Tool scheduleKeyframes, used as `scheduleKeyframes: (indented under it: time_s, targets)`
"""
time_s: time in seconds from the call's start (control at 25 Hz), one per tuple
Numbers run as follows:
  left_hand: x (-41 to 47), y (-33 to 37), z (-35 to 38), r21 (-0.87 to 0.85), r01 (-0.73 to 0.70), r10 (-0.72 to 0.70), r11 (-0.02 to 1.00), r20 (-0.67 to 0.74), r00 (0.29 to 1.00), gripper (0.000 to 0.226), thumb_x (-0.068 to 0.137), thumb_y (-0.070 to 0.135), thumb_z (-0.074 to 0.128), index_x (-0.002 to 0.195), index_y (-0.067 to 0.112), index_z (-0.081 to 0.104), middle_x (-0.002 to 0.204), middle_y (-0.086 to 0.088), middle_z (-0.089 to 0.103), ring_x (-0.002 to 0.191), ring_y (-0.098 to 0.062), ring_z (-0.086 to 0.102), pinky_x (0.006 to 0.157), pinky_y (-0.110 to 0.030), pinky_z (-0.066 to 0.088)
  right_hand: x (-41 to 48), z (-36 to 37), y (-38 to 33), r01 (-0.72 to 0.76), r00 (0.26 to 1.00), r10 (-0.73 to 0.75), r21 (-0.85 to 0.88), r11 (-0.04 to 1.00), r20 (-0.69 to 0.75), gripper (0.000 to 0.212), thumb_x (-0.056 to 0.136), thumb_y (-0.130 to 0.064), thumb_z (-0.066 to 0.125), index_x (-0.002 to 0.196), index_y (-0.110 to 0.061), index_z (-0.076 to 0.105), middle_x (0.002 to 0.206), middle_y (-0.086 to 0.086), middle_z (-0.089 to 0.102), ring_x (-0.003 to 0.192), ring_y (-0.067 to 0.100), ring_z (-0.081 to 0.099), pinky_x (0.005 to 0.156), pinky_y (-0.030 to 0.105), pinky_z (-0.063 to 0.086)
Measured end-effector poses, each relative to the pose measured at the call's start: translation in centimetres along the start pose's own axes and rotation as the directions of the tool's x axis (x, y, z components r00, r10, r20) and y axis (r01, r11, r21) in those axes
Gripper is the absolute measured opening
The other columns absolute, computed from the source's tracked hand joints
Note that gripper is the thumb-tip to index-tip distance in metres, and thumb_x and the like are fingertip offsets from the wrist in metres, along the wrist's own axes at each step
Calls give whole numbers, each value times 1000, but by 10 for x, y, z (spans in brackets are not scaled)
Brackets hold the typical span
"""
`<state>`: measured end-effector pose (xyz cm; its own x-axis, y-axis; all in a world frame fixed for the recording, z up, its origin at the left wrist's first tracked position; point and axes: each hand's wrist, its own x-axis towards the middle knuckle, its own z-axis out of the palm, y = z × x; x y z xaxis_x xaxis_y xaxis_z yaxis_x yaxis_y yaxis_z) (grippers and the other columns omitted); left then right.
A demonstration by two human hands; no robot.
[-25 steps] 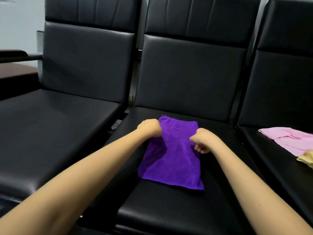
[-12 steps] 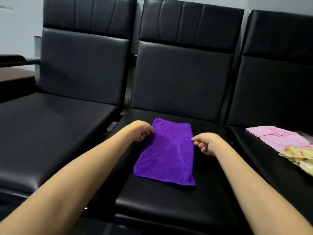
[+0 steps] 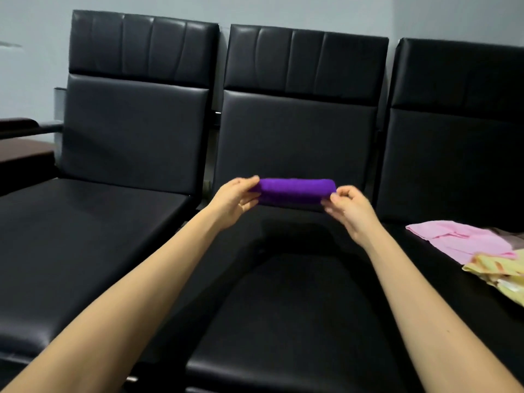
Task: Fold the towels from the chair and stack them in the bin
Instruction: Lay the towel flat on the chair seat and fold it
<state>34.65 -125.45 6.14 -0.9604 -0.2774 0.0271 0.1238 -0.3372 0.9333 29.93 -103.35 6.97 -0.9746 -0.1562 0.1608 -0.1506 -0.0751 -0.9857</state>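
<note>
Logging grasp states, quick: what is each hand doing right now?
Left hand: grips the purple towel by its left end.
Right hand: grips its right end.

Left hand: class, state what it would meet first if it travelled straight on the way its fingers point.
The purple towel that the left hand pinches; beyond it, probably the middle chair's backrest, though depth is unclear.

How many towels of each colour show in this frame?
purple towel: 1
pink towel: 1
yellow towel: 1
grey-brown cloth, mostly hidden behind the pink one: 1
Total: 4, if the grey-brown cloth is a towel too; otherwise 3.
</note>
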Motion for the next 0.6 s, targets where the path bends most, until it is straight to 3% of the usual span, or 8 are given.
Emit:
scheduleKeyframes:
  time_s: [0.04, 0.12, 0.16, 0.24, 0.32, 0.44, 0.56, 0.6]
  targets:
    - [0, -15, -8, 156, 140, -141, 978, -7, 990, 21, 93, 12, 55, 73, 18, 48, 69, -2, 52, 46, -2, 56, 48, -15, 47, -5, -6, 14, -170, 982, 182, -182, 969, 53, 29, 97, 1, 41, 75, -17, 45, 79, 5, 56, 69, 12, 58, 60, 21, 49]
    - [-5, -39, -25, 537, 420, -442, 732, -94, 892, 20, 92, 16, 57, 74, 17, 49, 71, 0, 48, 46, -3, 52, 41, -14, 39, -17, -18, 38, -391, 817, 567, -624, 677, 103, 24, 97, -2, 44, 76, -15, 48, 78, 5, 56, 64, 12, 55, 52, 22, 47]
    - [-10, -44, -31, 666, 485, -532, 567, -153, 833, 22, 93, 20, 58, 73, 17, 48, 70, 1, 48, 51, -5, 49, 43, -15, 35, -21, -22, 43, -402, 731, 677, -750, 525, 83, 19, 96, -7, 48, 78, -14, 51, 78, 4, 57, 63, 12, 54, 53, 23, 47]
    - [-16, -38, -33, 821, 475, -582, 318, -226, 781, 30, 94, 33, 56, 70, 18, 45, 59, 5, 50, 53, -6, 37, 44, -15, 25, -22, -27, 43, -409, 686, 727, -811, 418, 28, 15, 94, -19, 56, 80, -13, 53, 79, 2, 58, 65, 11, 53, 57, 23, 45]
    - [-13, -29, -31, 882, 433, -568, 185, -264, 780, 37, 93, 43, 54, 69, 18, 44, 56, 5, 56, 50, -6, 34, 41, -15, 21, -15, -28, 43, -423, 744, 668, -772, 475, 4, 20, 96, -29, 53, 85, -13, 53, 81, 3, 56, 66, 12, 52, 58, 23, 43]
    - [-12, -26, -29, 907, 414, -596, 79, -290, 749, 37, 92, 46, 55, 72, 16, 47, 69, 2, 62, 50, -5, 35, 38, -13, 25, -10, -16, 53, -501, 809, 586, -564, 657, -36, 24, 96, -29, 53, 97, -6, 51, 83, 8, 53, 67, 16, 54, 58, 26, 46]
    - [-16, -23, -25, 930, 364, -675, -48, -299, 675, 40, 92, 53, 49, 78, 16, 50, 62, 4, 67, 52, -6, 38, 43, -14, 29, -12, -1, 61, -495, 826, 562, -519, 697, -34, 28, 94, -27, 57, 106, -4, 48, 79, 8, 51, 63, 16, 53, 53, 25, 45]
    - [-17, -20, -23, 934, 350, -648, -68, -308, 697, 44, 92, 55, 46, 80, 13, 52, 66, 2, 67, 55, -8, 43, 46, -16, 31, -12, 3, 64, -484, 831, 555, -532, 695, -32, 28, 93, -27, 58, 106, -4, 49, 77, 8, 51, 61, 15, 52, 51, 24, 44]
